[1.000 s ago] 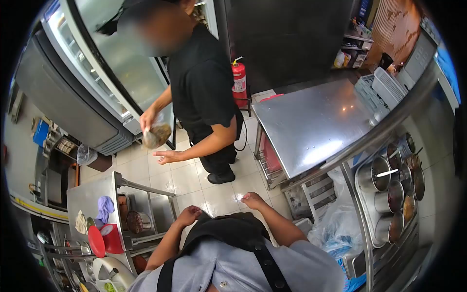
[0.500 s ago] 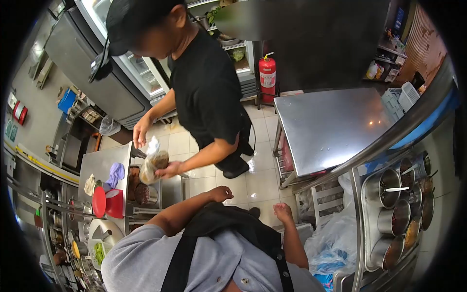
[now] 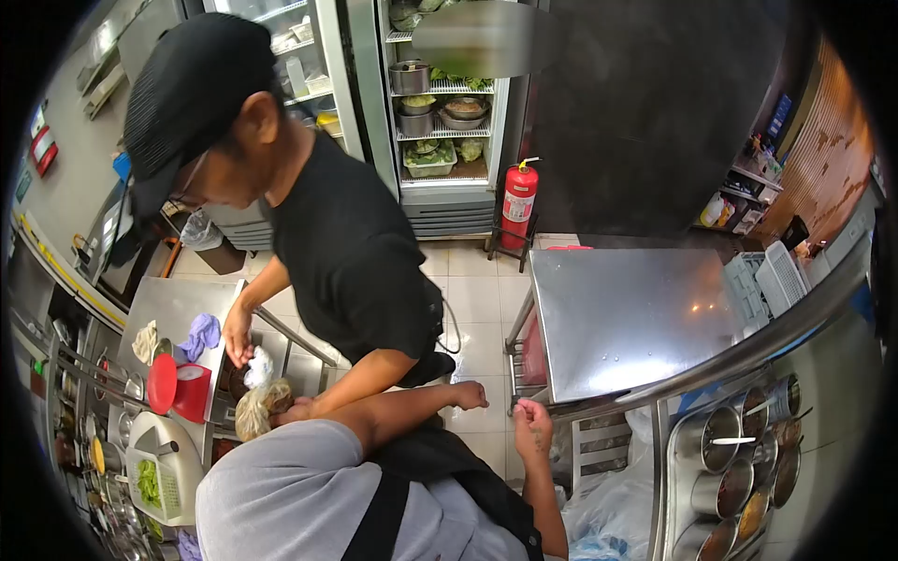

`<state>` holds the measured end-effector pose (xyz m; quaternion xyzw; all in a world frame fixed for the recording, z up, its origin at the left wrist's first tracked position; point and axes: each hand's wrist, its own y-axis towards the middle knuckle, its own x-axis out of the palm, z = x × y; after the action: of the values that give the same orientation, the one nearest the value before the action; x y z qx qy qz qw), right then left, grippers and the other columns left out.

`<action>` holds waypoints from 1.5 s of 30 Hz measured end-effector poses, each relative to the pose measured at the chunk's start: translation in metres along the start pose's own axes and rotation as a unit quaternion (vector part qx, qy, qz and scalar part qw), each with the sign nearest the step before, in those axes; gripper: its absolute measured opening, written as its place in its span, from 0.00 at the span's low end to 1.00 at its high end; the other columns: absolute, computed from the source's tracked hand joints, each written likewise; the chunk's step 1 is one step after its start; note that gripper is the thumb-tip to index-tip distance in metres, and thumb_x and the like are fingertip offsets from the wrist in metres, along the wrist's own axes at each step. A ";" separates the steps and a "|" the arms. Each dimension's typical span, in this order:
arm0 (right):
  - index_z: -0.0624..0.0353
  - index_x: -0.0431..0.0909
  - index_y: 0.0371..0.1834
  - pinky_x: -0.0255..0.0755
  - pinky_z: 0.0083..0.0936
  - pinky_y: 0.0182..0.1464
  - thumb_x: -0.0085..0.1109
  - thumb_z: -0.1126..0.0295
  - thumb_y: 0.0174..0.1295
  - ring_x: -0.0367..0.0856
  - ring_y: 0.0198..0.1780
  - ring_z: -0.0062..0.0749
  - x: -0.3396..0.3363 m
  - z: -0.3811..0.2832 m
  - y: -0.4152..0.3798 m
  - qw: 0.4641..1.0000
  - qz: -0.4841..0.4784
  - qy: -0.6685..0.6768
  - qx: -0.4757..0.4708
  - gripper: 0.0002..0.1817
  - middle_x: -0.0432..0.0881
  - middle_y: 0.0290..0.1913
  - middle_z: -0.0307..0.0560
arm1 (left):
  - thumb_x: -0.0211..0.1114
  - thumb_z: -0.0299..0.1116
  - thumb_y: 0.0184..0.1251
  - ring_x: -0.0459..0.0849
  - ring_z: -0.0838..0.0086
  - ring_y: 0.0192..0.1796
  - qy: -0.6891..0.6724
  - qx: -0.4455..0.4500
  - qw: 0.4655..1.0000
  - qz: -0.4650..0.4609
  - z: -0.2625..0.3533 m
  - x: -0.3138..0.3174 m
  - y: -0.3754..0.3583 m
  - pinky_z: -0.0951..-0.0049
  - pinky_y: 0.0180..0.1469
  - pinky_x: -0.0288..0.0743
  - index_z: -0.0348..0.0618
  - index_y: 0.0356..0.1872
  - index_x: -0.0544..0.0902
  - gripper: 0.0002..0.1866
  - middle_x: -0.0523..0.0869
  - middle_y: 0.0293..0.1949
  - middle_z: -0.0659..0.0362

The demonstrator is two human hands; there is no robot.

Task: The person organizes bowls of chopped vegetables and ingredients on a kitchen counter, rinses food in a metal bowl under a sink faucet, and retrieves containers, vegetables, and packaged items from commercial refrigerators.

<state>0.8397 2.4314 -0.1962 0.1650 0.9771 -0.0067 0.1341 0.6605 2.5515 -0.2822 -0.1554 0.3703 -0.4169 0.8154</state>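
Note:
My left hand reaches forward over the tiled floor with its fingers curled in, and nothing shows in it. My right hand is raised beside it near the steel table's corner, fingers bent together and no object visible. A gap separates the two hands. Just left of my left arm, a co-worker in a black shirt and cap holds a clear plastic bag of brownish contents. The co-worker's other hand is at the bag's pale top. My left forearm overlaps the co-worker's arm in view.
A steel table stands ahead right, with a fire extinguisher behind it. An open-shelved fridge is at the back. Metal pots sit at right. On the left are a red scale, a purple cloth and a basket of greens.
My view has turned and the co-worker now appears closer and further left, with the bag lower. My hands have come nearer each other, the left one reaching further right.

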 end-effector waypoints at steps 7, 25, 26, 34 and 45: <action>0.63 0.80 0.42 0.73 0.20 0.39 0.61 0.69 0.61 0.77 0.32 0.21 0.015 -0.062 0.034 0.998 -0.029 -0.064 -0.009 0.10 0.82 0.32 0.41 | 0.64 0.45 0.56 0.77 0.52 0.57 0.048 -0.060 0.984 0.158 -0.027 -0.077 0.101 0.59 0.60 0.72 0.35 0.52 0.77 0.27 0.79 0.54 0.43; 0.59 0.60 0.69 0.47 0.39 0.71 0.31 0.37 0.69 0.57 0.71 0.35 0.277 -0.257 0.647 0.944 -0.157 0.281 -0.076 0.39 0.62 0.70 0.47 | 0.61 0.41 0.60 0.83 0.67 0.28 -0.330 -0.250 0.871 0.265 -0.206 -0.351 0.128 0.64 0.24 0.75 0.38 0.36 0.82 0.15 0.84 0.27 0.51; 0.61 0.59 0.70 0.47 0.36 0.71 0.32 0.38 0.70 0.57 0.71 0.34 0.290 -0.254 0.667 0.939 -0.130 0.305 -0.086 0.39 0.62 0.71 0.47 | 0.61 0.41 0.61 0.81 0.71 0.26 -0.364 -0.245 0.850 0.292 -0.207 -0.356 0.116 0.68 0.21 0.72 0.39 0.36 0.81 0.14 0.83 0.27 0.55; 0.65 0.59 0.70 0.53 0.26 0.69 0.35 0.39 0.69 0.63 0.68 0.33 0.322 -0.207 0.750 0.936 -0.037 0.336 -0.102 0.40 0.64 0.69 0.46 | 0.59 0.39 0.63 0.85 0.71 0.34 -0.408 -0.235 0.816 0.335 -0.208 -0.430 0.066 0.70 0.30 0.76 0.44 0.45 0.79 0.13 0.84 0.38 0.58; 0.62 0.78 0.44 0.73 0.21 0.43 0.43 0.41 0.68 0.81 0.40 0.26 0.299 -0.222 0.631 0.819 -0.411 0.398 -0.050 0.31 0.83 0.39 0.45 | 0.69 0.43 0.60 0.82 0.75 0.36 -0.253 -0.122 0.924 0.261 -0.156 -0.449 0.057 0.74 0.42 0.76 0.35 0.52 0.76 0.26 0.83 0.35 0.57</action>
<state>0.7139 3.1363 -0.0415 -0.2711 0.9213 0.0541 -0.2734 0.4087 2.9511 -0.2071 -0.2519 0.2275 -0.0876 0.9366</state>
